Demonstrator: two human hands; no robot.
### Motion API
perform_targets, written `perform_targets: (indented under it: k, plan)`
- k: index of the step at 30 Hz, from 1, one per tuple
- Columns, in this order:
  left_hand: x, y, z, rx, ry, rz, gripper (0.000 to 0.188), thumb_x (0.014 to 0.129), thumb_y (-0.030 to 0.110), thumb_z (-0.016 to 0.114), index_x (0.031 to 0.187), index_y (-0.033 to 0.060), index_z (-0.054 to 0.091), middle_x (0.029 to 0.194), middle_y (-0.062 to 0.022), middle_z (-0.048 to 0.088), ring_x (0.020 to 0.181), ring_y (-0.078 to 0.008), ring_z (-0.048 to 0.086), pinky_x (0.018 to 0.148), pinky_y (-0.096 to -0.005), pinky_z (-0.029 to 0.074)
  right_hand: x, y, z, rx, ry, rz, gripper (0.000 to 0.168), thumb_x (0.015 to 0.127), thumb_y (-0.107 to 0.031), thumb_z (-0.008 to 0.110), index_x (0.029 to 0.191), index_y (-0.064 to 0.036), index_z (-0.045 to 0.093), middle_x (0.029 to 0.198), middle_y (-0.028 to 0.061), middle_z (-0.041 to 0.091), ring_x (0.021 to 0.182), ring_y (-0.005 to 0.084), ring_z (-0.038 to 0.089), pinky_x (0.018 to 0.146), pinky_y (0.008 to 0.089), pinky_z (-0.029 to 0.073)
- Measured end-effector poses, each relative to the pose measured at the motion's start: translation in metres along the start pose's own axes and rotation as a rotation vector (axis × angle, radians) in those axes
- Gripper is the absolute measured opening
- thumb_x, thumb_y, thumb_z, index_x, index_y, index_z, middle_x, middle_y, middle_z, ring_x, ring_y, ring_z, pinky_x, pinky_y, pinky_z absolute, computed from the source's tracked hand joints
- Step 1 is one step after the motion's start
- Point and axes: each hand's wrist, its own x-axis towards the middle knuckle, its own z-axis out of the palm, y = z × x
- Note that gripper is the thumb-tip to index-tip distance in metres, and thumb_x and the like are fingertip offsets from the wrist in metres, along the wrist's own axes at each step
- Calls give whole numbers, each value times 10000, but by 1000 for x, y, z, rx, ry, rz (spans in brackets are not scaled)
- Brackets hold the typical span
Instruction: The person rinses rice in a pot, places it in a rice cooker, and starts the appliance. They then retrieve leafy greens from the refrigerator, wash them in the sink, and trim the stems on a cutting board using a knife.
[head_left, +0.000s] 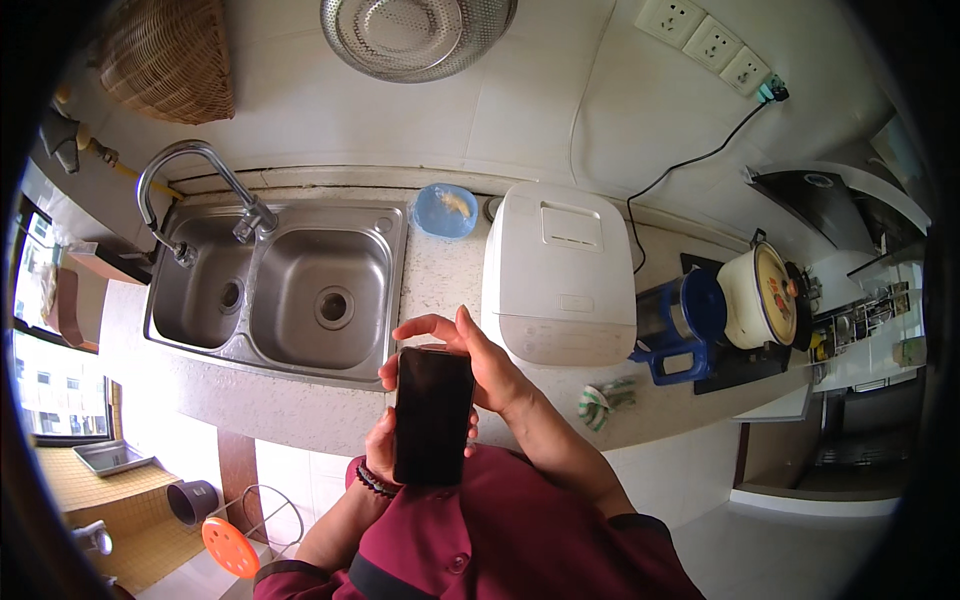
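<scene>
A smartphone (433, 416) with a dark screen stands out in front of my body, near the counter's front edge. My left hand (382, 442) grips it from the left side, with fingertips showing at its right edge. My right hand (480, 367) is at the phone's upper right corner, thumb raised and fingers bent behind the top edge; whether it grips the phone is hard to tell. Beyond my hands lie a double-bowl steel sink (397, 300), a blue plastic bowl (445, 211) with something pale in clear plastic, and a white rice cooker (559, 270).
A chrome faucet (199, 146) arches over the sink. Right of the cooker are a blue-lidded pitcher (694, 307), a cream enamel pot (750, 292) on a black hob and a striped cloth (600, 403). A black cord (697, 159) runs to wall sockets (712, 43). An orange stool (229, 547) stands lower left.
</scene>
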Motion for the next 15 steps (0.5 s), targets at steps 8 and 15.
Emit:
perform_targets:
  k: [8, 15]
  plan:
    - [-1, -6, -4, 94, 79, 41, 836, 764, 602, 563, 1299, -4, 348, 1121, -217, 503, 1006, -292, 520, 831, -400, 448, 1, 4, -5, 31, -40, -13, 694, 906, -614, 202, 1228, -44, 433, 1092, 228, 575, 1030, 315, 573, 890, 406, 471]
    - [2, -8, 0, 135, 73, 43, 841, 777, 620, 531, 1317, 8, 328, 1132, -217, 488, 1012, -289, 512, 837, -398, 446, -3, 1, -6, 64, -27, -7, 689, 907, -612, 205, 1230, -47, 432, 1099, 234, 573, 1034, 320, 572, 896, 410, 465]
